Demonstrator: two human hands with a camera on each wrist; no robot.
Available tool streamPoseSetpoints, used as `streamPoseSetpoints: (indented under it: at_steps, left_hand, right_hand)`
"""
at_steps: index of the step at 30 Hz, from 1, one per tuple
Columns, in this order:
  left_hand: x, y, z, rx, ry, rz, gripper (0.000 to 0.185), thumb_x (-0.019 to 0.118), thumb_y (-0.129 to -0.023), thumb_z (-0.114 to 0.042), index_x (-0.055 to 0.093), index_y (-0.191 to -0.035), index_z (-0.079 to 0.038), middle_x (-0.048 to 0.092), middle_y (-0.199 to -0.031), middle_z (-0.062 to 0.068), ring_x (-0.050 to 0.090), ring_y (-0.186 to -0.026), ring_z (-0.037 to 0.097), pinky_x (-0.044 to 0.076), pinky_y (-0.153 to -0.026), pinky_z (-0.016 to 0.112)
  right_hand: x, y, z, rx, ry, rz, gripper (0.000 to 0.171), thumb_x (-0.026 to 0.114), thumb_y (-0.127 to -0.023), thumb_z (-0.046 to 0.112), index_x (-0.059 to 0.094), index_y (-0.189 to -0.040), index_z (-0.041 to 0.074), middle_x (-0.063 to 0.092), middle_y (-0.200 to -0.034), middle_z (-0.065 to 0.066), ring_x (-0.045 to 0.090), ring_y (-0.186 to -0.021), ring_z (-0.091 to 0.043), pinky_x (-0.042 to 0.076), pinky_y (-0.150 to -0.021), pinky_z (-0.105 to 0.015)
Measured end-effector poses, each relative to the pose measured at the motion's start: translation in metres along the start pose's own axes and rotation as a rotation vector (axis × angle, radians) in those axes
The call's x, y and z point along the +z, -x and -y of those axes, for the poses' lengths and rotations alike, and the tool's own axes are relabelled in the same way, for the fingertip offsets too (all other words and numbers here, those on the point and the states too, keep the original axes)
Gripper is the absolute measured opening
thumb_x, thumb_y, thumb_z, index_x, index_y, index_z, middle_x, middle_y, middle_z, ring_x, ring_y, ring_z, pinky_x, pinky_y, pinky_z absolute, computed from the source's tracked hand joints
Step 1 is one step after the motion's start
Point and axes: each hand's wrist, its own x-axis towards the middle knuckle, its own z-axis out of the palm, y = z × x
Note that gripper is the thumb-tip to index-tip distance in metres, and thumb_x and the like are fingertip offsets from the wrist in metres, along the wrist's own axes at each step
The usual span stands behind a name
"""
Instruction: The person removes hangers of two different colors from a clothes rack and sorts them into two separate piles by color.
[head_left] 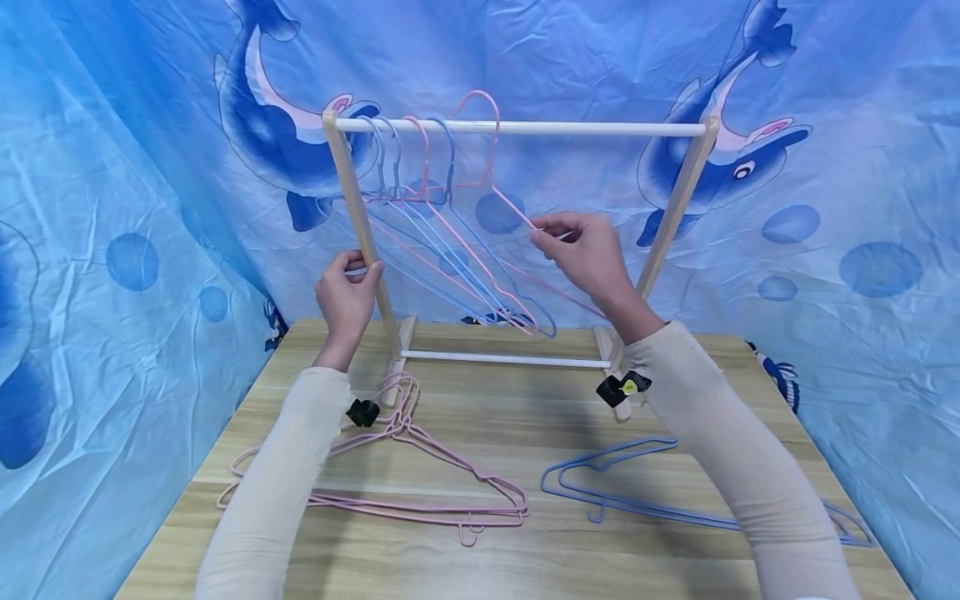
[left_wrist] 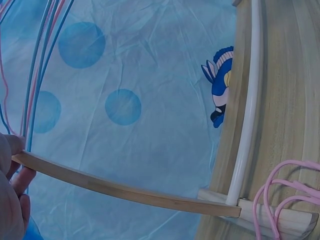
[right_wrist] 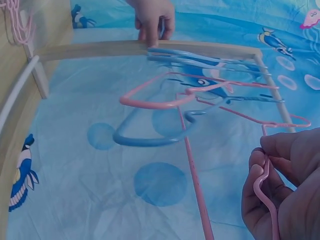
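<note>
A small wooden rack stands at the back of the table, with a white top rail [head_left: 600, 128]. Several blue and pink wire hangers [head_left: 450, 258] hang from its left half. My right hand [head_left: 551, 232] pinches the shoulder of a pink hanger [head_left: 514, 208], and that hanger's hook rises over the rail. In the right wrist view the same hand [right_wrist: 262, 155] pinches the pink wire [right_wrist: 150, 103], with a blue hanger [right_wrist: 145, 141] beside it. My left hand [head_left: 358, 271] grips the rack's left post [head_left: 352, 183]. Its fingers [left_wrist: 12, 170] curl round the post [left_wrist: 125, 190].
Loose pink hangers [head_left: 390, 483] lie on the wooden table [head_left: 525, 400] at the front left, and blue ones [head_left: 622, 492] at the front right. The rack's lower white rail [head_left: 502, 358] joins its feet. A blue dolphin cloth [head_left: 112, 167] hangs behind and at both sides.
</note>
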Motion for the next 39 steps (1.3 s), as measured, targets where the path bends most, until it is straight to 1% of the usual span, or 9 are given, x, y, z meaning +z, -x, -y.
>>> streamPoseSetpoints:
  at_steps: [7, 14, 17, 21, 25, 31, 39]
  left_hand:
    - [-0.001, 0.000, 0.000, 0.001, -0.002, 0.002, 0.028, 0.075, -0.095, -0.022, 0.072, -0.117, -0.005, 0.074, -0.107, 0.014, 0.075, -0.095, 0.028, 0.061, -0.084, 0.045]
    - [-0.001, 0.000, 0.000, 0.000, -0.009, 0.007, 0.028, 0.075, -0.096, -0.025, 0.072, -0.117, -0.006, 0.074, -0.107, 0.012, 0.075, -0.094, 0.026, 0.061, -0.083, 0.043]
    - [-0.001, 0.000, -0.001, 0.003, -0.010, 0.004, 0.028, 0.075, -0.095, -0.024, 0.072, -0.116, -0.006, 0.075, -0.107, 0.012, 0.076, -0.094, 0.026, 0.061, -0.083, 0.043]
    - [-0.001, 0.000, 0.000, 0.009, -0.014, -0.003, 0.028, 0.075, -0.095, -0.023, 0.072, -0.116, -0.005, 0.075, -0.106, 0.013, 0.076, -0.093, 0.027, 0.061, -0.083, 0.043]
    - [0.000, -0.001, 0.001, 0.011, -0.015, -0.002, 0.029, 0.075, -0.095, -0.025, 0.072, -0.116, -0.005, 0.075, -0.106, 0.012, 0.076, -0.094, 0.027, 0.061, -0.083, 0.043]
    - [0.000, -0.001, 0.002, 0.005, -0.017, 0.001, 0.029, 0.074, -0.096, -0.026, 0.072, -0.116, -0.005, 0.074, -0.107, 0.013, 0.075, -0.094, 0.027, 0.061, -0.084, 0.042]
    - [0.000, -0.001, -0.001, 0.006, -0.012, -0.001, 0.028, 0.075, -0.095, -0.024, 0.072, -0.116, -0.005, 0.075, -0.107, 0.013, 0.076, -0.093, 0.027, 0.061, -0.083, 0.043]
  right_hand:
    - [-0.015, 0.010, 0.000, -0.056, 0.053, -0.049, 0.023, 0.071, -0.098, 0.027, 0.079, -0.115, 0.014, 0.074, -0.097, -0.006, 0.068, -0.076, -0.015, 0.053, -0.064, -0.022]
    - [-0.031, 0.024, -0.004, -0.087, 0.071, -0.081, 0.023, 0.072, -0.098, 0.025, 0.080, -0.115, 0.012, 0.074, -0.096, -0.009, 0.068, -0.076, -0.021, 0.050, -0.060, -0.019]
    - [-0.039, 0.032, -0.007, -0.090, 0.105, -0.087, 0.024, 0.071, -0.098, 0.027, 0.079, -0.115, 0.012, 0.074, -0.098, -0.010, 0.067, -0.076, -0.018, 0.049, -0.059, -0.019]
    - [-0.045, 0.041, -0.015, -0.080, 0.135, -0.102, 0.025, 0.071, -0.098, 0.028, 0.080, -0.115, 0.012, 0.075, -0.099, -0.011, 0.065, -0.075, -0.010, 0.048, -0.059, -0.019]
    - [-0.051, 0.049, -0.026, -0.063, 0.152, -0.116, 0.024, 0.072, -0.097, 0.028, 0.080, -0.114, 0.012, 0.076, -0.099, -0.011, 0.064, -0.074, -0.005, 0.049, -0.060, -0.019]
    - [-0.058, 0.058, -0.039, -0.068, 0.173, -0.134, 0.023, 0.072, -0.097, 0.027, 0.080, -0.113, 0.012, 0.076, -0.096, -0.011, 0.064, -0.072, -0.003, 0.049, -0.059, -0.018]
    - [-0.064, 0.069, -0.053, -0.094, 0.239, -0.122, 0.023, 0.071, -0.098, 0.024, 0.080, -0.114, 0.011, 0.077, -0.093, -0.011, 0.064, -0.073, -0.005, 0.049, -0.059, -0.017]
